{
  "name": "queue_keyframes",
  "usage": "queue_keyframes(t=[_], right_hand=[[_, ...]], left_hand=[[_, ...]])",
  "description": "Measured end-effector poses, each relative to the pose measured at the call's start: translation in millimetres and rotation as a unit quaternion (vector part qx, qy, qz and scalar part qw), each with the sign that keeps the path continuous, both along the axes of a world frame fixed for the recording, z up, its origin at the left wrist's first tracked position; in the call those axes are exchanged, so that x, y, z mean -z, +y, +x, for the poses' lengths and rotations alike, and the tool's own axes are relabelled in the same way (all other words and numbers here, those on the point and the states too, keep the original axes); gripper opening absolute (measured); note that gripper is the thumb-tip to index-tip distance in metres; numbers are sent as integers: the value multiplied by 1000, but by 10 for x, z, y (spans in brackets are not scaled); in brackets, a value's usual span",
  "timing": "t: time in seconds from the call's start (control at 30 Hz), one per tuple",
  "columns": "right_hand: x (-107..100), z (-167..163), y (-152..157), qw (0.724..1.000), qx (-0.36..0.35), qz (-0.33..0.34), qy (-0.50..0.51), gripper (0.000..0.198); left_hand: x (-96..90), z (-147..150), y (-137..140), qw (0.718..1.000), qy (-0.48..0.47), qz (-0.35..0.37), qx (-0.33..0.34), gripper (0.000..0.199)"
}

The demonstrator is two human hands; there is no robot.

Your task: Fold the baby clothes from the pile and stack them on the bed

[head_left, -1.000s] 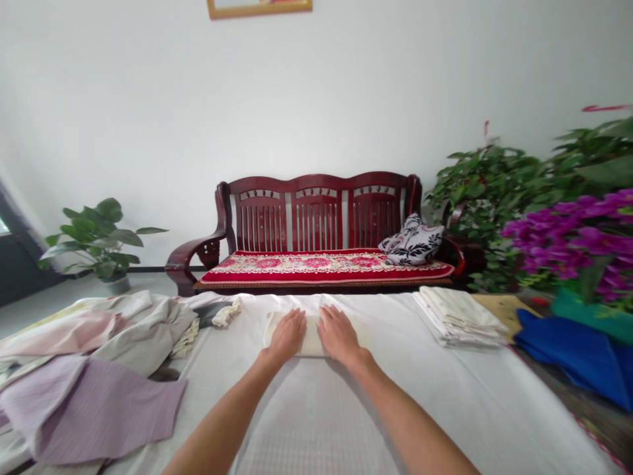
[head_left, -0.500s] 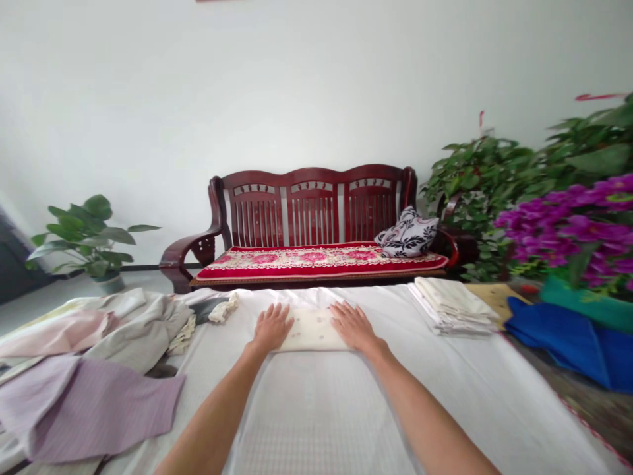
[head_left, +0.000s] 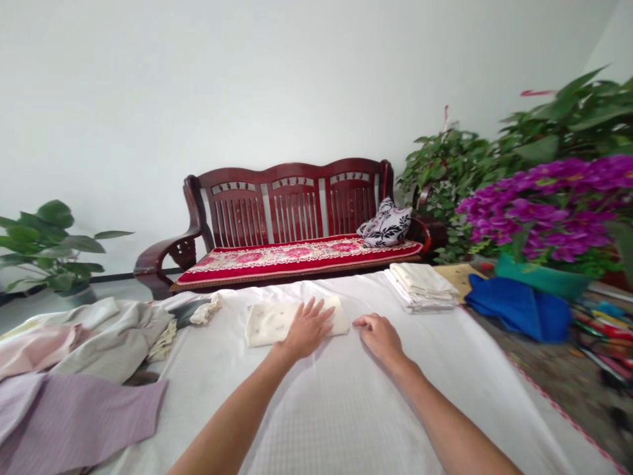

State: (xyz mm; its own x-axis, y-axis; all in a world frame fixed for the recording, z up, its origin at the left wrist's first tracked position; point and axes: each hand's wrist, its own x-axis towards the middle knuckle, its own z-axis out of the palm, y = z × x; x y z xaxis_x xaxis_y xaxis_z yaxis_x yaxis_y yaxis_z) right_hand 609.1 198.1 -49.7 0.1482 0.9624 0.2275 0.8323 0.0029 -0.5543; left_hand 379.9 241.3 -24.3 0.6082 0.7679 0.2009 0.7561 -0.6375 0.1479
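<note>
A cream folded cloth [head_left: 270, 322] with small grey spots lies flat on a white sheet [head_left: 316, 409]. My left hand [head_left: 307, 330] rests on its right half, fingers spread and palm down. Just beyond the cloth's right end, my right hand [head_left: 382, 338] is low over the sheet, its fingers curled in. A small gap separates those fingertips from the cloth, and nothing shows in them.
To the right stands a stack of folded white cloths [head_left: 422, 287], with a blue cloth [head_left: 517, 309] and purple flowers [head_left: 548, 204] beyond. Loose clothes, including a lilac garment [head_left: 89, 419], lie at left. A wooden bench [head_left: 291, 204] stands behind.
My left hand has slid right across the cloth. My right hand has come off the cloth, and its fingers have curled. The view has turned somewhat to the right.
</note>
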Motion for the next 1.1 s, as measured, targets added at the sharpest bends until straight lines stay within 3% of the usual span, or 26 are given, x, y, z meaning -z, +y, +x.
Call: queue_keyframes(t=[0.13,0.4,0.77,1.0,1.1], right_hand=[[-20,-122,-52,999,-19,11,-23,41],[-47,-146,10,999,-41,1,35,39],[-118,-210,15,998,-58,-8,-37,20],[-192,-228,-29,991,-27,-16,-129,16],[-218,-258,-38,992,10,35,-122,26]], left_hand=[[104,167,-50,999,20,-38,4,53],[180,111,60,999,29,-40,3,53],[227,109,89,999,35,-37,-1,53],[193,138,52,998,45,-35,-5,53],[194,155,34,999,37,-34,-16,54]])
